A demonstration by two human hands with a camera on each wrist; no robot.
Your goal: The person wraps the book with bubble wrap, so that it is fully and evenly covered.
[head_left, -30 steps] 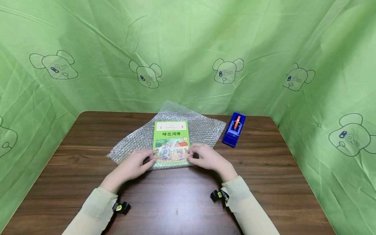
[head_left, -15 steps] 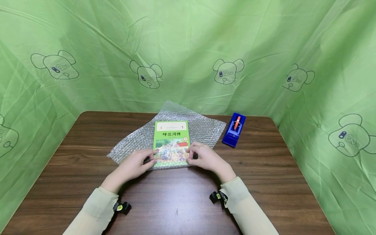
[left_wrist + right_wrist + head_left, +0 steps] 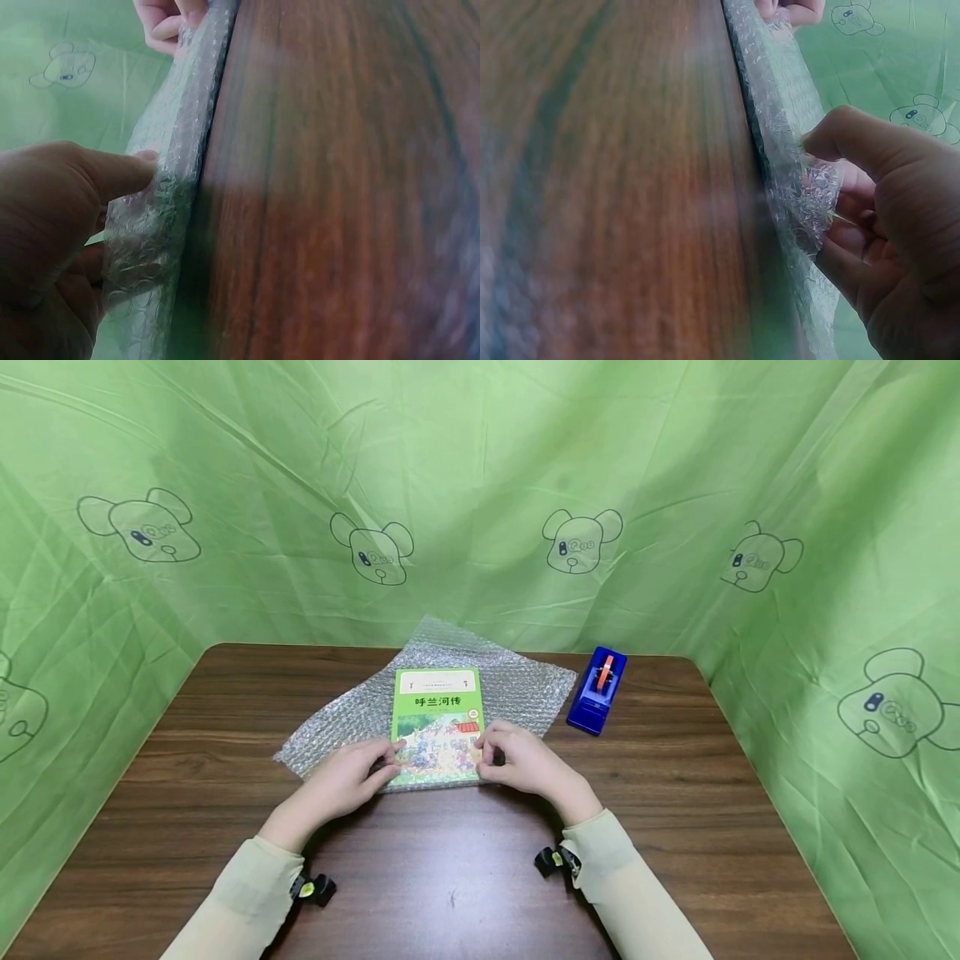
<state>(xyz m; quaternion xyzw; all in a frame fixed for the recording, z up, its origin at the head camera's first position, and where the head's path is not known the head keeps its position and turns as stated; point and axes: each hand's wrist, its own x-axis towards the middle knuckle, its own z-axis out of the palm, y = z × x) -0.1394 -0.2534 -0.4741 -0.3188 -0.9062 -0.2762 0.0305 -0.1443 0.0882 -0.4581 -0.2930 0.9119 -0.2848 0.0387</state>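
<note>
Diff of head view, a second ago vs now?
No clear movement; nothing taken hold of or let go. Only the shine on the lower cover of the book looks slightly different. Unchanged: left hand and right hand pinching the bubble wrap at either side of the book; blue tape dispenser in place.

The cover of the green book (image 3: 438, 708) carries four large dark characters, 呼兰河传, running left to right across its middle. Smaller print in the white panel (image 3: 439, 682) at the cover's far end is too tiny to read, as is the round badge (image 3: 473, 714) on the right. On the green cloth (image 3: 480, 452), the outlined animal heads (image 3: 573, 545) bear a short word, apparently starting with Q, its remaining letters unclear.
</note>
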